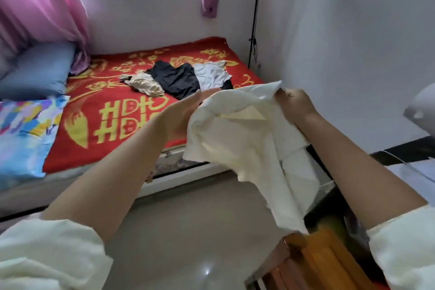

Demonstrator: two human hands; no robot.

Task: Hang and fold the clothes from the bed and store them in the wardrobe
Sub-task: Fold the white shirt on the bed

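Both hands hold a cream garment (249, 139) up in the air off the foot edge of the bed (77, 155): the right hand (295, 103) pinches its upper edge, while the left hand (186, 110) appears to grip the bunched cloth, its fingers largely hidden behind the fabric. Three further items lie near the bed's middle toward the far edge: a beige piece (146, 85), a black garment (176, 80) and a white garment (211, 73). Judged step: opening out the cream garment; next it needs spreading flat or squaring for folding or hanging.
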